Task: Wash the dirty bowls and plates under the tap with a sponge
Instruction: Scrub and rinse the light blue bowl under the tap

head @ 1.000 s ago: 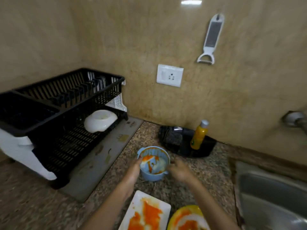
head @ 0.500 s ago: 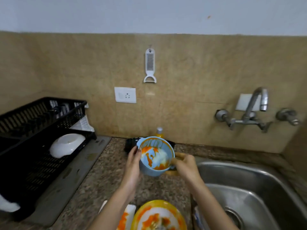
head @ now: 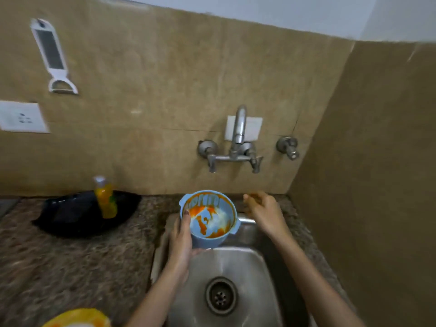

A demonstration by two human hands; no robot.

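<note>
A light blue bowl smeared inside with orange sauce is held over the back of the steel sink. My left hand grips its left wall, thumb over the rim. My right hand is off the bowl, to its right, above the sink's back edge, fingers loosely curled and holding nothing. The wall tap hangs above and behind the bowl; no water is running. A yellow plate with orange stains shows at the bottom left edge.
A black tray on the granite counter carries an orange-yellow bottle. A side wall stands close to the right of the sink. A white peeler and a socket are on the back wall.
The bowl has been carried right from over the counter to above the sink. My right hand has let go of it and moved right. The view has swung right, away from the drying rack.
</note>
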